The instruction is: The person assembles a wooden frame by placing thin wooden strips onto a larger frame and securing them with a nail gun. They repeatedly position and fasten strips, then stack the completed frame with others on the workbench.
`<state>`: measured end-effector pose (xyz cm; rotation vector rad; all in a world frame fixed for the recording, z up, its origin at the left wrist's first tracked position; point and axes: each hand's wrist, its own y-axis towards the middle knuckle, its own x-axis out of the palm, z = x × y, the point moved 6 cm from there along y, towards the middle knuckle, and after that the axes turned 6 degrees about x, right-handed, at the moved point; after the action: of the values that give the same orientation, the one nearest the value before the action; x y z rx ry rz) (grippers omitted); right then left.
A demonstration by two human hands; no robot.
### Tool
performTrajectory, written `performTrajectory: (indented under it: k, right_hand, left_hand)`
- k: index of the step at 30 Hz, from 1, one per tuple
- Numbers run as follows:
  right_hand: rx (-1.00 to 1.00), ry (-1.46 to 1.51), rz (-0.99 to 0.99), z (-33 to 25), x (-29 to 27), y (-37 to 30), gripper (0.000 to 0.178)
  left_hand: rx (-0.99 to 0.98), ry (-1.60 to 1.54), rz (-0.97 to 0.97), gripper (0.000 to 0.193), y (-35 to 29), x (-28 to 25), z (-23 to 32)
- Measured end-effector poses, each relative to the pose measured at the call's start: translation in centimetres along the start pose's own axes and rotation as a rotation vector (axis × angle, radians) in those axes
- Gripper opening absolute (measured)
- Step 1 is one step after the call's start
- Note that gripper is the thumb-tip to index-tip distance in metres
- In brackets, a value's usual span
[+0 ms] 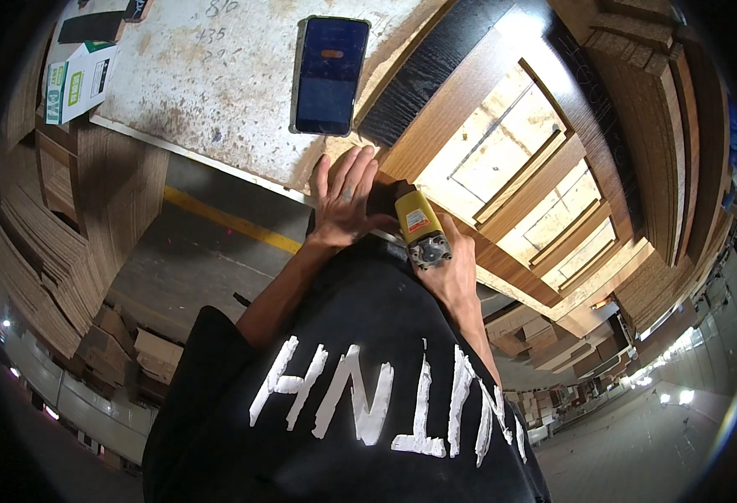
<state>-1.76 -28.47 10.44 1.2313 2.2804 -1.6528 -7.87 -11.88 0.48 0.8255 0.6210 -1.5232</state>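
My left hand (347,197) lies flat at the near edge of the worn white worktop (192,92), fingers stretched out and pointing away from me. Just right of it, my right hand (456,264) is closed round a yellow nail gun (416,214) with a dark metal end cap. The tool's nose meets the near corner of a brown wood-grain frame (440,126) with several crossbars. Its exact contact point is hidden beneath the tool body. A dark phone (329,80) rests on the worktop beyond my left fingertips.
A white and green box (83,80) sits at the worktop's left corner. Tall stacks of brown boards stand at the left (96,218) and right (628,92). A black wood-grain strip (423,63) lies along the frame's far side. Grey floor with a yellow line (226,220) shows below.
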Motion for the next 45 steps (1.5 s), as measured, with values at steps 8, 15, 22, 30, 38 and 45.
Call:
performTrajectory:
  k: [8,15,22,30,38,45]
  right_hand:
    - [-0.009,-0.044,0.018,-0.1,0.2,0.0,0.052]
    - [-0.026,-0.112,0.022,-0.4,0.3,0.1,0.054]
    - [-0.112,-0.059,-0.008,-1.3,1.1,0.7,0.061]
    - [-0.114,-0.109,-0.004,-1.9,1.3,0.8,0.061]
    - [-0.148,0.039,0.01,-0.1,-0.5,-0.3,0.058]
    - [0.218,0.276,0.303,15.7,-6.5,-8.0,0.049]
  left_hand:
    - [-0.014,0.003,-0.027,0.111,-0.1,0.1,-0.1]
    - [-0.01,0.016,-0.008,0.107,0.0,0.1,-0.2]
    - [-0.02,0.031,0.026,0.097,0.2,-0.3,0.0]
    - [-0.038,0.02,0.005,0.101,0.1,-0.1,0.0]
    - [-0.028,-0.071,0.017,0.099,0.4,-1.1,0.8]
    - [-0.078,0.136,0.172,0.059,2.6,-8.3,-0.3]
